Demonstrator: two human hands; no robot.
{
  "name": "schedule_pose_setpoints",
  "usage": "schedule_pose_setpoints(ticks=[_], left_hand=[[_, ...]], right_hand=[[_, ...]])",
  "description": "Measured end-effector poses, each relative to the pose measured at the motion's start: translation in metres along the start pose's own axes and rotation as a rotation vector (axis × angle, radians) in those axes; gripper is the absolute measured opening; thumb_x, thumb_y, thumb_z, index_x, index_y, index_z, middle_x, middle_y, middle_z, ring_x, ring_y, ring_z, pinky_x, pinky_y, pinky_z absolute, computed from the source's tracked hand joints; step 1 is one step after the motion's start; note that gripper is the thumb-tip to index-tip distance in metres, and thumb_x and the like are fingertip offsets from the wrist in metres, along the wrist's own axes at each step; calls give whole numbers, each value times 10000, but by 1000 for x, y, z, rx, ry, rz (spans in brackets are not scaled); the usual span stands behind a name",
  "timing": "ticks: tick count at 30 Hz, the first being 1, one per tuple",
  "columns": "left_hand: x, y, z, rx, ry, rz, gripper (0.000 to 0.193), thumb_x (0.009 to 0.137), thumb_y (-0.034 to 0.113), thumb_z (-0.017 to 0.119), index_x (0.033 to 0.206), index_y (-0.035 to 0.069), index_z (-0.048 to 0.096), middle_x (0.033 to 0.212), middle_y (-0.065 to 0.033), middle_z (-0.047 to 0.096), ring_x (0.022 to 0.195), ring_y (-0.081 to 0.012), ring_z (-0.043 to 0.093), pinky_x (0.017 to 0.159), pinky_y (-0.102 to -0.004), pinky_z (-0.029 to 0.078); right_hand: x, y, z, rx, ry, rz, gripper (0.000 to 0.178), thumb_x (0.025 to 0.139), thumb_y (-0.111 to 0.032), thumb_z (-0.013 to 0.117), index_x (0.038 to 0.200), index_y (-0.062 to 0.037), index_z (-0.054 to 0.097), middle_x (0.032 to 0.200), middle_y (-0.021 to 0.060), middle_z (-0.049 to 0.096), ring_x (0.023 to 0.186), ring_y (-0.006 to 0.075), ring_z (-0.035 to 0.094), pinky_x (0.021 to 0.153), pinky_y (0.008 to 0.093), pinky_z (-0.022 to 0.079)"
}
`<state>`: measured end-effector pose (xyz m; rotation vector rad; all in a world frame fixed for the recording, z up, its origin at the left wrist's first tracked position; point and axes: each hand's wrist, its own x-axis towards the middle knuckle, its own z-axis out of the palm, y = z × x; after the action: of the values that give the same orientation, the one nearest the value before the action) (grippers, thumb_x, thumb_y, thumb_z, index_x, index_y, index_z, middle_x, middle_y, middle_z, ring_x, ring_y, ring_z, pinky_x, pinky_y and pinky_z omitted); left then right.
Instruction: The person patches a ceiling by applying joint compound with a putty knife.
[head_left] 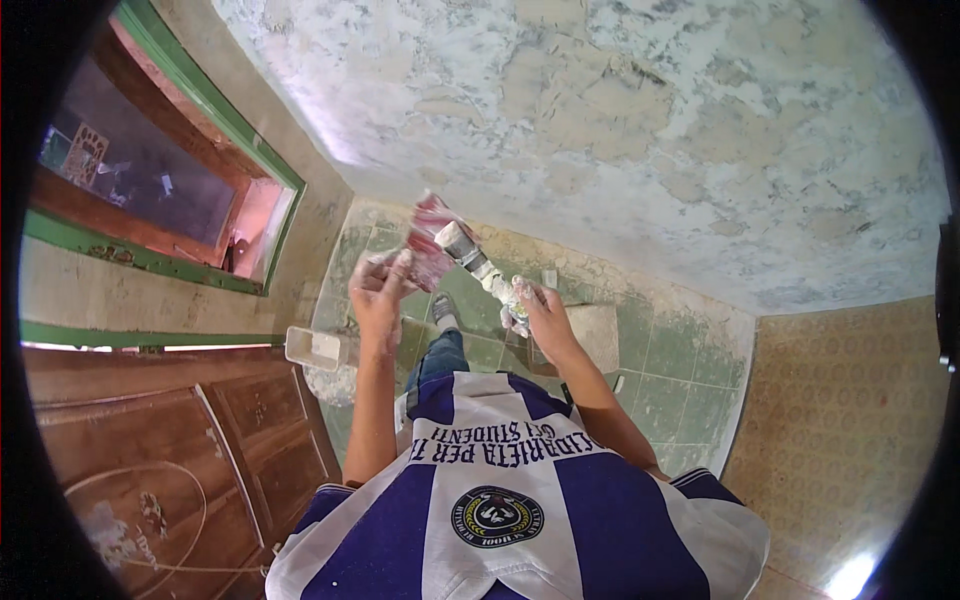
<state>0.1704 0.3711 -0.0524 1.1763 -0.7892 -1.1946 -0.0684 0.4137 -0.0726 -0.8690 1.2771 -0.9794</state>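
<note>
- Window (150, 165), far left; dark panes, green and reddish-brown frame, the green chipped in places;
- Door (180, 440), below the window; brown wood with panels, pale smears on its surface;
- Tub (292, 345), near the door's upper corner; small, pale, rectangular, left of the left forearm;
- Left hand (378, 290), raised over the floor; whitish smears on its skin; thumb and fingers are pinched together on the sheet's lower left edge;
- Sheet (431, 262), up and to the right of that hand; red, streaked with white, its far end sticking up;
- Shoe (444, 308), grey, on a foot below the sheet; blue trousers (440, 358) behind it;
- Tool (468, 256), between the two hands; pale blunt end, grey band, handle thick with white paste; its end overlaps the sheet in this view, though I cannot tell whether they touch;
- Shirt (500, 410), lower middle; purple and white stripes, round badge;
- Right hand (540, 318), fingers closed around the tool's lower handle, paste on the fingertips;
- Wall (590, 110), across the top; patchy white and beige;
- Floor (670, 400), green tiles, dusty;
- Patterned surface (850, 430), far right; tan
</note>
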Motion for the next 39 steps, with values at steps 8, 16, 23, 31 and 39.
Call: schedule_pose_setpoints(ticks=[8,16,23,31,39], left_hand=[[104,10,2,-138,44,-72,93,896,34,643,975,24,595,927,-64,671,812,-138,660,684,-315,594],[191,7,-15,-66,-229,2,90,889,43,656,968,24,618,889,-74,668,772,-135,657,670,-324,597],[225,9,14,-49,-199,-129,91,908,71,640,966,6,615,854,-60,673,674,-123,647,566,-268,558],[248,15,50,-255,-308,-323,118,927,74,590,1016,3,624,933,-70,683,760,-134,664,641,-253,542],[264,16,86,-394,-453,-374,150,924,0,533,1051,-24,611,1008,-96,674,908,-158,654,795,-280,535]], right_hand=[[91,-29,23,31,30,-73,344,995,-294,500,1046,17,638,746,39,638,593,73,511,516,246,392],[146,-77,46,-48,45,-35,337,1006,-299,484,990,6,624,647,36,605,523,70,481,490,244,373],[165,-102,48,114,51,-95,275,997,-253,500,975,-8,621,699,29,616,574,64,507,519,237,395],[184,-119,-6,13,63,-410,251,916,-94,627,1140,14,598,957,32,641,806,95,591,727,254,481],[209,-151,-53,-189,-75,-397,303,810,-14,707,1105,6,642,982,11,637,871,72,561,781,228,463]])
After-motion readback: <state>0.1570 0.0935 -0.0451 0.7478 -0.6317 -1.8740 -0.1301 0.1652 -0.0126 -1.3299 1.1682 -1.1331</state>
